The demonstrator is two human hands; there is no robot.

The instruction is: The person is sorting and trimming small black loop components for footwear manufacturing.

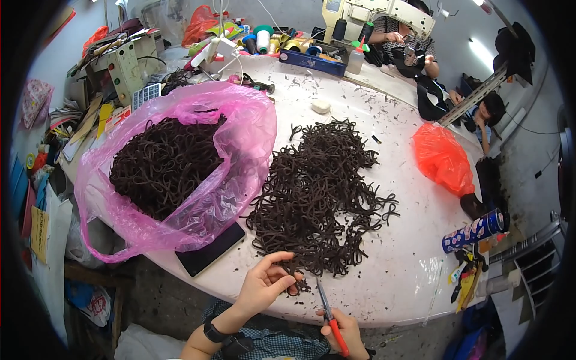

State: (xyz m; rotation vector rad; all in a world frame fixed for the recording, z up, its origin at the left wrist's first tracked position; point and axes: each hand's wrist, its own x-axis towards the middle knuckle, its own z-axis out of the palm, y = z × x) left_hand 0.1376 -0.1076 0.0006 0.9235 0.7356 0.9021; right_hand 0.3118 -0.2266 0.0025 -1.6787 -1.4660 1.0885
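Observation:
My left hand (264, 285) is at the table's near edge, thumb and fingers closed on a short dark brown cord loop (293, 290). To its right, my right hand (351, 337) grips red-handled scissors (338, 336), their metal blades pointing up and away, apart from the cord. Just beyond both hands spreads a large loose pile of dark brown cord loops (312, 192). A pink plastic bag (246, 120) stands gaping on the left, filled with more cord loops (162, 168).
A black phone (211, 249) lies partly under the bag. On the right are a red bag (443, 159) and a blue patterned cylinder (474, 233). Behind are a blue tray (312, 62) and a sewing machine (384, 15); two people sit at far right.

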